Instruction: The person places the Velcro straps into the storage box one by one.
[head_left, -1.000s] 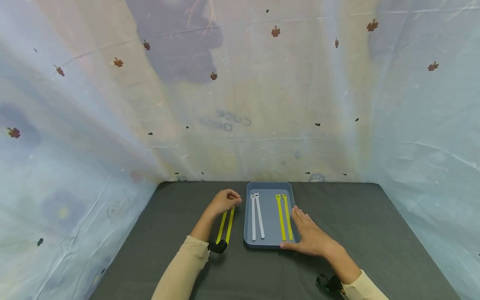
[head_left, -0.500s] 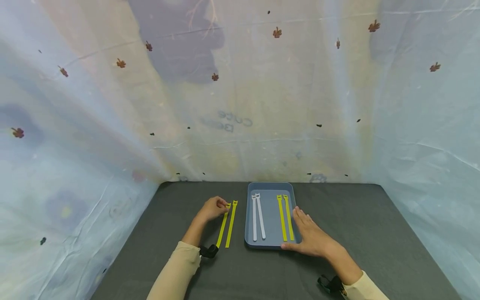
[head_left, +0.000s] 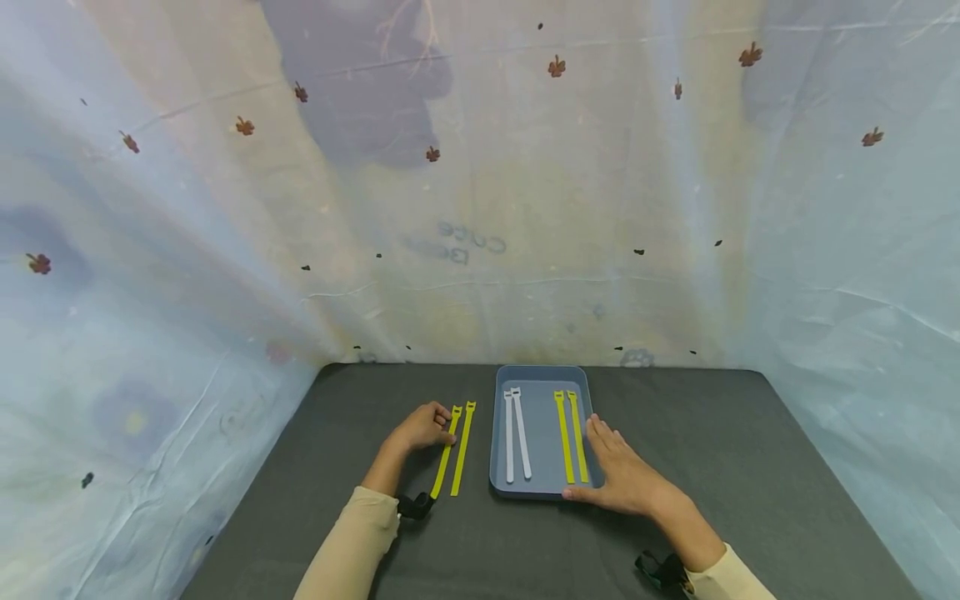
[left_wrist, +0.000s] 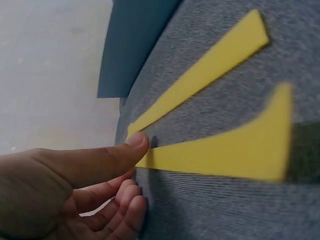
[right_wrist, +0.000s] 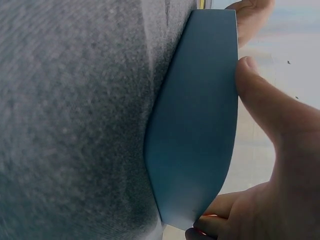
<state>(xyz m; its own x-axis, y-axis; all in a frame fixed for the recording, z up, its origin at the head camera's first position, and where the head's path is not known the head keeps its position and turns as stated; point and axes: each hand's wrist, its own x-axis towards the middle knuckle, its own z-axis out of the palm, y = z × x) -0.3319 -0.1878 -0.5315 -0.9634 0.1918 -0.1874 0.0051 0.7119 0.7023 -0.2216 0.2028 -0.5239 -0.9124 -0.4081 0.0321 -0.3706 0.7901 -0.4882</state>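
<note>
Left hand (head_left: 422, 427) is pinching a flat yellow strap (head_left: 442, 473) between thumb and fingers, a bit left of centre in the lower frame; the left wrist view shows its tail curving up off the cloth. Right hand (head_left: 622, 475) has its fingers pretty straight, spread along the side of a tray (head_left: 542, 433) at its near right corner, thumb along the front edge.

A second yellow strap (head_left: 463, 450) lies just beside the pinched one, same skinny shape with a notched, squarish head. The tray sits lower centre: shallow, smooth, matte blue-grey, rounded corners. Inside it, two white straps (head_left: 509, 442) on the left and two more yellow ones (head_left: 564, 442) on the right, all with heads toward the top.

Under everything is dark grey tablecloth (head_left: 720, 467), fairly coarse weave up close. Sleeves (head_left: 345, 542) are cream. Behind hangs a creased, slightly shiny pastel sheet (head_left: 480, 183) dotted with little brown leaf shapes.
</note>
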